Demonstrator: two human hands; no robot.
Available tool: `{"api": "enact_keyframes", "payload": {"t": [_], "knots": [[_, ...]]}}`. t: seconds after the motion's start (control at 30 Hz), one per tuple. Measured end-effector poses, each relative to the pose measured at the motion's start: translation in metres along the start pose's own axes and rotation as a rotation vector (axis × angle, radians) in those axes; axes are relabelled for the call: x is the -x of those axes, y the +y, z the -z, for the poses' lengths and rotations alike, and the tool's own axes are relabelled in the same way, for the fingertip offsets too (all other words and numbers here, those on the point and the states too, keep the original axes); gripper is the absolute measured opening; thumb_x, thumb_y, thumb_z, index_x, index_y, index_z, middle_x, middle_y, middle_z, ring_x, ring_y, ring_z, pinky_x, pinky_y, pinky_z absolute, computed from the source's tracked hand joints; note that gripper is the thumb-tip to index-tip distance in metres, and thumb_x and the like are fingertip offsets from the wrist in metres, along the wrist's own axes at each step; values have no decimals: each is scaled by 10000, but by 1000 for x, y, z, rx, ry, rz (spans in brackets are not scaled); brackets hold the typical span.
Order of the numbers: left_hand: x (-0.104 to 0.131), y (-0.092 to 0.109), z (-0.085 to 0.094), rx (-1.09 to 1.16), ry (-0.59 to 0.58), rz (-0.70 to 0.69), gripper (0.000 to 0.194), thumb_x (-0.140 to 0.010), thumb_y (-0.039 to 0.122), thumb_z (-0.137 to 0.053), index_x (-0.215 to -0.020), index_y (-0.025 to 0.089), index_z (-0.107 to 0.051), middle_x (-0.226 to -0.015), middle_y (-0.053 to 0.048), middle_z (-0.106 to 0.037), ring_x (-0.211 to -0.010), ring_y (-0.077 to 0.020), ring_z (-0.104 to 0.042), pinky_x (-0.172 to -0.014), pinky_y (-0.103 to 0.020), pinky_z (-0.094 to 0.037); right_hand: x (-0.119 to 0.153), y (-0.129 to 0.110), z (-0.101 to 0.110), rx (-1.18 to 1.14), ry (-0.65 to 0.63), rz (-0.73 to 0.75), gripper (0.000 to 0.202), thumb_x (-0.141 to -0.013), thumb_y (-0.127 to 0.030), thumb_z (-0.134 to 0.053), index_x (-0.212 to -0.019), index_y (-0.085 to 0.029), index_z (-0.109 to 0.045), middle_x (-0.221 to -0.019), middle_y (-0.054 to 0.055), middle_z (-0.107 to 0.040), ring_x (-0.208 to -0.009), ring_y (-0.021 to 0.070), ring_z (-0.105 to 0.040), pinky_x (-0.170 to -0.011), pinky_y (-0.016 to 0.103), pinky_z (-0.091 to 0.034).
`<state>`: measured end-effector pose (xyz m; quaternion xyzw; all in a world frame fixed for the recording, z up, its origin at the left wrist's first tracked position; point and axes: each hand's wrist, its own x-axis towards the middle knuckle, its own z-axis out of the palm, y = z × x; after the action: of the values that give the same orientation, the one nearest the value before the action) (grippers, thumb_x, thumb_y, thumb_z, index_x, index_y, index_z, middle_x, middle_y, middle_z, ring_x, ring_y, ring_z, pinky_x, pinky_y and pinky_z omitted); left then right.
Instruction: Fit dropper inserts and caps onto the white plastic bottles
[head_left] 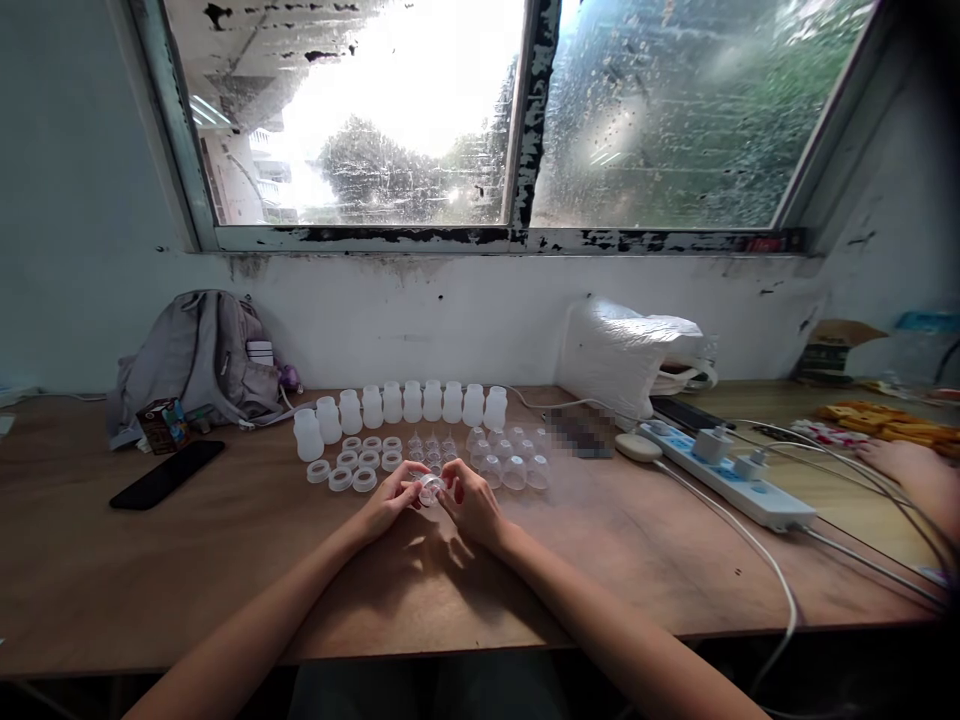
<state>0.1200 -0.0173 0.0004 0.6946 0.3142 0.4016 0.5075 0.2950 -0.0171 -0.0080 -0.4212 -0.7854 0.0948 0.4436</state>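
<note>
Above the wooden table, a clear bottle ring (430, 488) is held between my two hands. My left hand (396, 496) pinches it from the left and my right hand (472, 505) grips its right side. I cannot make out whether a teat sits inside it. Just behind my left hand lie several loose translucent rings (340, 480) in rows. Small clear teats (432, 446) stand in the middle, partly hidden by my fingers. To the right are clear dome caps (514, 472). Frosted baby bottles (412, 402) form a curved row at the back.
A black phone (168, 475), a small box (162, 426) and a grey backpack (201, 350) are at the left. On the right lie a power strip (731, 478) with cables, a white round device (638, 447) and a white bag (622, 350). Another person's hand (904, 465) rests far right.
</note>
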Motion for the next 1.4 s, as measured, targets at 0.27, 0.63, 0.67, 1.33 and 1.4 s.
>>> {"api": "enact_keyframes", "payload": {"t": [0.27,0.63,0.67,1.33,1.4], "knots": [[2,0,-6,-34,-55,-3,360,-790,419,-453,-1038,157,-448,-703,-15,-580,-643,-116,-543,-612,-229,-399,0,-6,2,18,-78,-40,149,-715,-253,-490,-848,-196,-456,-710,-9,-514,-569,93,-456,-549,205,-364],[0,-5,-8,-51,-35,-25,350,-806,425,-418,-1016,148,-462,-724,-28,-594,-622,-114,-566,-605,-242,-444,-2,4,-4,-24,-132,-139,114,-708,-295,-492,-706,-181,-484,-587,-28,-515,-531,88,-452,-514,191,-326],[0,-6,-9,-47,-27,-27,352,-805,430,-414,-1011,149,-464,-721,-27,-592,-613,-113,-568,-599,-243,-449,-3,4,-5,-42,-134,-147,114,-704,-292,-494,-694,-179,-481,-580,-31,-511,-526,86,-447,-512,190,-326],[-1,-3,-24,-13,26,59,361,-795,472,-394,-948,151,-455,-493,35,-530,-327,-85,-503,-277,-134,-326,-9,5,-4,-162,-158,-256,127,-646,-217,-490,-564,-173,-403,-520,-52,-429,-501,74,-385,-465,177,-281],[0,-3,-25,-21,34,58,362,-795,474,-390,-946,153,-461,-501,33,-537,-309,-77,-489,-267,-130,-314,-9,5,-5,-148,-151,-261,128,-637,-206,-485,-554,-175,-392,-508,-54,-421,-491,71,-377,-459,175,-276]]}}
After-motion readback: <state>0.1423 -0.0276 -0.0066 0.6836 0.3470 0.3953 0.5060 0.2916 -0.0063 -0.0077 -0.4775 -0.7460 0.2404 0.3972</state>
